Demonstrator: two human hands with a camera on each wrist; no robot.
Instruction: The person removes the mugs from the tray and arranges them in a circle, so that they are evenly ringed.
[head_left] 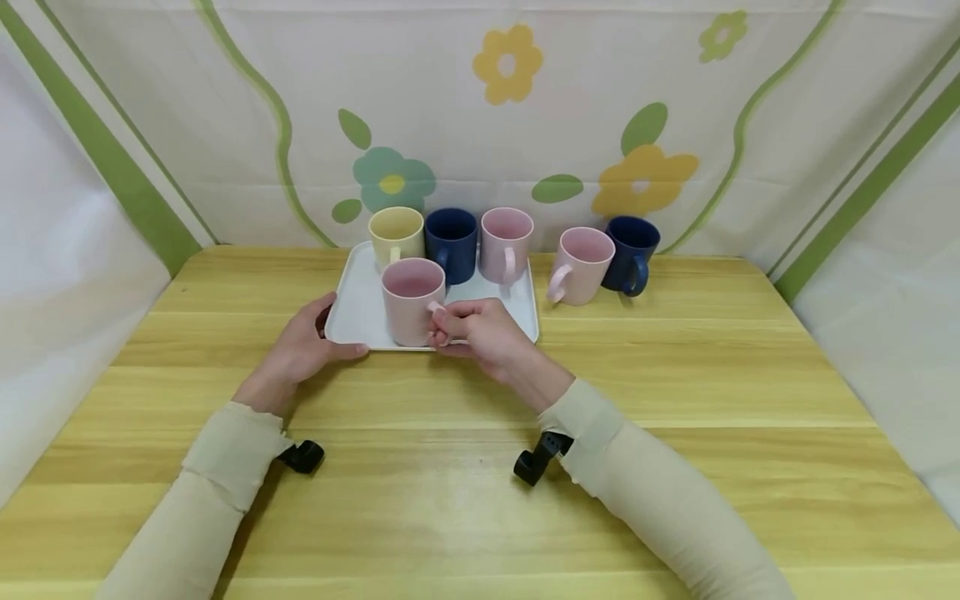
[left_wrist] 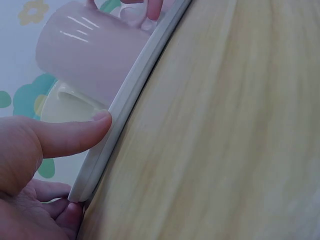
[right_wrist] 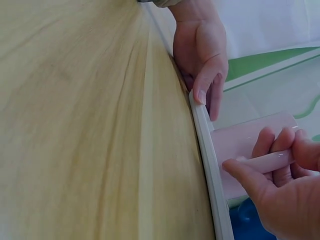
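Note:
My right hand (head_left: 480,333) pinches the handle of a pink mug (head_left: 411,308), which stands upright near the front edge of a white tray (head_left: 352,308). In the right wrist view, its fingers curl around that handle (right_wrist: 270,162). At the tray's front left corner, my left hand (head_left: 303,342) grips the rim, the thumb along the front edge and the other fingers at the side. Behind the held mug, a yellow mug (head_left: 382,225), a dark blue mug (head_left: 462,254) and another pink mug (head_left: 495,258) form a row along the tray's back.
To the right of the tray, one more pink mug (head_left: 588,271) and a dark blue mug (head_left: 626,250) stand close together on the wooden table (head_left: 450,500). A flowered white curtain (head_left: 450,108) hangs behind the table's back edge.

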